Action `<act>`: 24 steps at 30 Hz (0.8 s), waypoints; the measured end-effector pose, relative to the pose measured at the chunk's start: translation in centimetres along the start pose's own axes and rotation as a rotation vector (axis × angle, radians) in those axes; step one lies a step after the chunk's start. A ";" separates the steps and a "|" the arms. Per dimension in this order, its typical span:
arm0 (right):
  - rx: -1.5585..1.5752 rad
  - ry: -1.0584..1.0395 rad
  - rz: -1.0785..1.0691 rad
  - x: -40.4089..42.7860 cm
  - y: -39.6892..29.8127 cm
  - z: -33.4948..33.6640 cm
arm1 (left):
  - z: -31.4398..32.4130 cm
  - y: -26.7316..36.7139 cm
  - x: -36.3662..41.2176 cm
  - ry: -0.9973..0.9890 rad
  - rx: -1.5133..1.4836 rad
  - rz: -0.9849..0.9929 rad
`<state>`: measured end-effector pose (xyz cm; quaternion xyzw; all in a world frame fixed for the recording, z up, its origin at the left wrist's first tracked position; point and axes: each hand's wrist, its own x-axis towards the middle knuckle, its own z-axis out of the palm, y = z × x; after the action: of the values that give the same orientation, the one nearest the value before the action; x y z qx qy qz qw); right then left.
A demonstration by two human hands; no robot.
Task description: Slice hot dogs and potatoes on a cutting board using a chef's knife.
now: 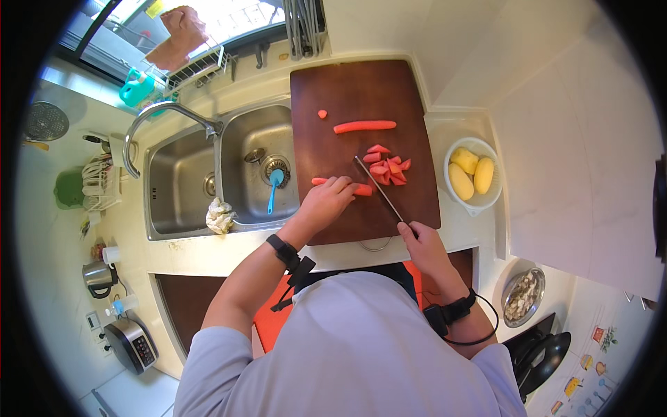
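My left hand (332,200) presses down on a peeled carrot (363,190) that lies across the dark wooden cutting board (359,86). In my right hand (424,244) is the handle of a kitchen knife (384,196), its blade slanting up and left just past the carrot's right end. Cut carrot chunks (386,169) sit in a loose heap to the right of the blade. Farther up the board lies another peeled carrot (365,126), whole in length, with a small carrot end piece (322,113) to its upper left.
Left of the board is a double steel sink (182,208) with a curved faucet (161,107), a blue brush (274,182) and a crumpled cloth (220,216). A white basket (473,204) of peeled potatoes (461,181) stands at the right. A metal bowl of food (523,297) and a black wok (547,362) are lower right.
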<state>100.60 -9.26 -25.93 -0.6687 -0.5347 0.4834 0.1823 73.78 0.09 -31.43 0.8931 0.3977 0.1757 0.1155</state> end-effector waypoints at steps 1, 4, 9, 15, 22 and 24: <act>-0.033 -0.009 -0.022 -0.1 -0.3 -0.2 | 0.1 -0.1 0.0 -0.001 0.000 -0.001; -0.069 -0.014 -0.042 -0.1 -1.2 -0.3 | 0.4 -0.4 0.0 0.006 0.021 0.022; -0.130 -0.038 -0.034 -0.2 -2.0 -0.7 | 0.5 -0.7 -0.2 0.068 0.083 0.138; -0.295 -0.094 -0.022 0.0 -3.0 -1.9 | 1.2 0.1 0.1 0.152 0.071 0.126; -0.329 -0.134 -0.044 0.5 -2.7 -2.2 | 1.7 0.5 -0.1 0.211 0.070 0.097; -0.338 -0.149 -0.043 0.6 -2.9 -2.3 | 1.8 0.5 -0.1 0.231 0.060 0.074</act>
<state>100.94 -7.02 -22.98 -0.6406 -0.6345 0.4308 0.0377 74.75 -0.40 -32.94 0.8841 0.3800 0.2697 0.0355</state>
